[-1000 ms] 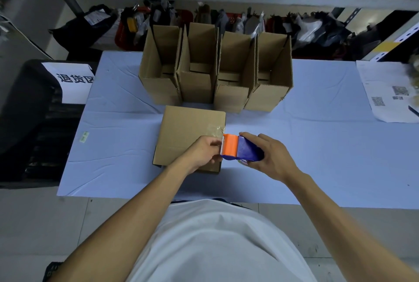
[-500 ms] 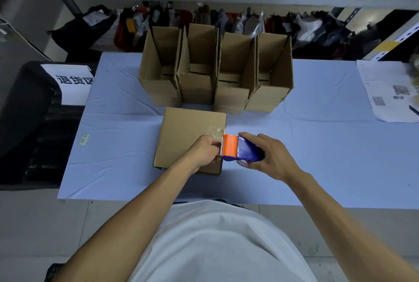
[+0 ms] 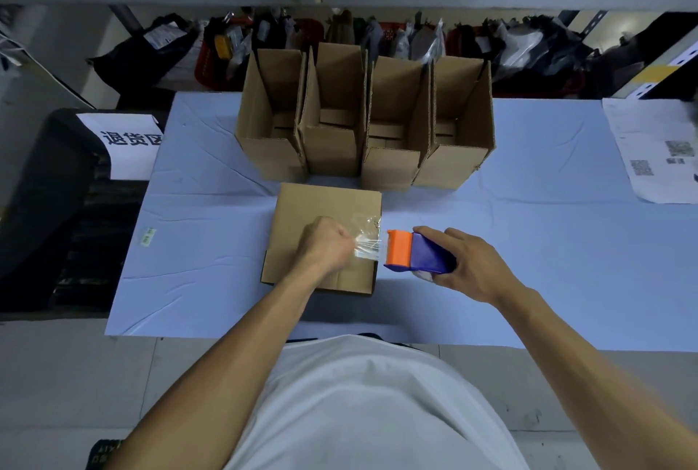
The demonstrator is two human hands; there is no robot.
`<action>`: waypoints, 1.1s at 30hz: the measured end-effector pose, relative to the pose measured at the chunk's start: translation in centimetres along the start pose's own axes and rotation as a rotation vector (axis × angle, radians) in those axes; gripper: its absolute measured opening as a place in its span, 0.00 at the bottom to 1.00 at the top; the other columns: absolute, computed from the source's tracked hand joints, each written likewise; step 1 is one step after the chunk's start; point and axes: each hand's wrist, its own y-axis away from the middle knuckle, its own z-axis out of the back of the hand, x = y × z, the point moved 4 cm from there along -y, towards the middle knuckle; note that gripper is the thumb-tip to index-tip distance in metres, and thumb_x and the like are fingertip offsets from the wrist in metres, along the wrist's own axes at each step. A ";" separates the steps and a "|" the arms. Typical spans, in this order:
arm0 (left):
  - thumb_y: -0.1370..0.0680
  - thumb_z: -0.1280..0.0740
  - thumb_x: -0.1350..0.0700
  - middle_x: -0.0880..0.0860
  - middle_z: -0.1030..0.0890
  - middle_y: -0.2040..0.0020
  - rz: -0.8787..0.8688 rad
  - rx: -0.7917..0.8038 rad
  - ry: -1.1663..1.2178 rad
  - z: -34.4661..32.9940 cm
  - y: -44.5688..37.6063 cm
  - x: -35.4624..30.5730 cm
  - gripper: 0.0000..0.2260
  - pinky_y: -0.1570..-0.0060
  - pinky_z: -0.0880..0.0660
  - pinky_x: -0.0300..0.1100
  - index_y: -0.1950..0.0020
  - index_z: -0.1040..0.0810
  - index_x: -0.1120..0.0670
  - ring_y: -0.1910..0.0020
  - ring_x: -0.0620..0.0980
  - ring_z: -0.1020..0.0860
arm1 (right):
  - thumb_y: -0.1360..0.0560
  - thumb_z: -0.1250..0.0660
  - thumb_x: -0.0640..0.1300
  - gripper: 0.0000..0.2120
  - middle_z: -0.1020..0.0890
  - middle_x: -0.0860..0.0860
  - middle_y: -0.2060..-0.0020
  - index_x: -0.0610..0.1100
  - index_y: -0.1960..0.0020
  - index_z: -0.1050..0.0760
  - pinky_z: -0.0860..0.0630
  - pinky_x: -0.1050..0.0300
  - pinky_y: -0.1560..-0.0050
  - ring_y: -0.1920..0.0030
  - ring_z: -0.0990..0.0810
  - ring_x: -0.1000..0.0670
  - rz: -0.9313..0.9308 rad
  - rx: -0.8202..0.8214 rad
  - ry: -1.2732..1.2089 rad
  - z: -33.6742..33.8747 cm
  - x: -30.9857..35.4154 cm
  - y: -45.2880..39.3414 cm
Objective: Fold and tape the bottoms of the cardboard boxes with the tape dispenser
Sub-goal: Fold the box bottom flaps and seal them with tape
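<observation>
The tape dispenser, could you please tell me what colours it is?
The tape dispenser is orange at its cutting end and dark blue on its body, seen in the head view.

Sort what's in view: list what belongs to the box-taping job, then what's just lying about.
Job:
- cardboard box being taped
- clear tape, pinched by left hand
- tape dispenser, in right hand
- four open boxes behind

Lying about:
- printed paper sheet
- white paper sign
- bagged goods on shelf
</observation>
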 end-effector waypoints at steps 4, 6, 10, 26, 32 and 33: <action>0.27 0.34 0.64 0.48 0.16 0.58 0.009 -0.039 -0.001 1.0 -0.3 1.0 0.10 0.59 0.25 0.37 0.63 0.15 0.53 0.58 0.49 0.20 | 0.30 0.25 0.56 0.33 0.22 0.52 0.54 0.57 0.28 0.33 0.23 0.53 0.56 0.56 0.24 0.49 -0.073 -0.005 -0.003 1.0 -2.1 0.6; 0.27 0.35 0.64 0.49 0.15 0.54 -0.002 -0.041 0.010 0.8 -0.4 0.6 0.10 0.57 0.25 0.37 0.62 0.15 0.54 0.54 0.49 0.19 | 0.30 0.24 0.54 0.34 0.22 0.52 0.53 0.56 0.27 0.33 0.23 0.53 0.56 0.55 0.24 0.49 -0.090 0.008 0.025 1.0 -2.4 0.5; 0.29 0.34 0.63 0.52 0.14 0.55 0.017 -0.031 0.021 0.7 -1.0 0.4 0.08 0.56 0.22 0.41 0.62 0.15 0.57 0.54 0.51 0.18 | 0.30 0.25 0.53 0.33 0.22 0.52 0.54 0.57 0.28 0.33 0.24 0.54 0.57 0.56 0.24 0.49 -0.097 0.011 0.045 0.4 -2.4 0.6; 0.29 0.24 0.47 0.55 0.19 0.52 0.054 -0.100 -0.480 -0.1 -1.2 -0.4 0.15 0.62 0.30 0.42 0.51 0.20 0.56 0.56 0.55 0.23 | 0.31 0.27 0.52 0.33 0.27 0.56 0.57 0.58 0.28 0.34 0.34 0.62 0.65 0.58 0.27 0.50 -0.089 0.095 0.167 -1.4 -2.6 -0.1; 0.24 0.36 0.63 0.53 0.23 0.51 -0.562 0.079 -0.437 -3.9 0.3 -3.5 0.05 0.58 0.30 0.42 0.54 0.24 0.54 0.53 0.52 0.25 | 0.29 0.27 0.51 0.34 0.22 0.51 0.46 0.56 0.26 0.37 0.23 0.56 0.55 0.49 0.23 0.48 -0.080 0.176 0.227 -2.6 -1.8 -1.4; 0.23 0.36 0.62 0.52 0.22 0.51 -0.585 0.115 -0.369 -4.6 0.6 -3.8 0.05 0.57 0.29 0.41 0.55 0.23 0.53 0.53 0.50 0.24 | 0.29 0.28 0.51 0.34 0.22 0.51 0.46 0.56 0.26 0.37 0.24 0.56 0.54 0.48 0.23 0.48 -0.086 0.186 0.231 -2.7 -1.7 -1.5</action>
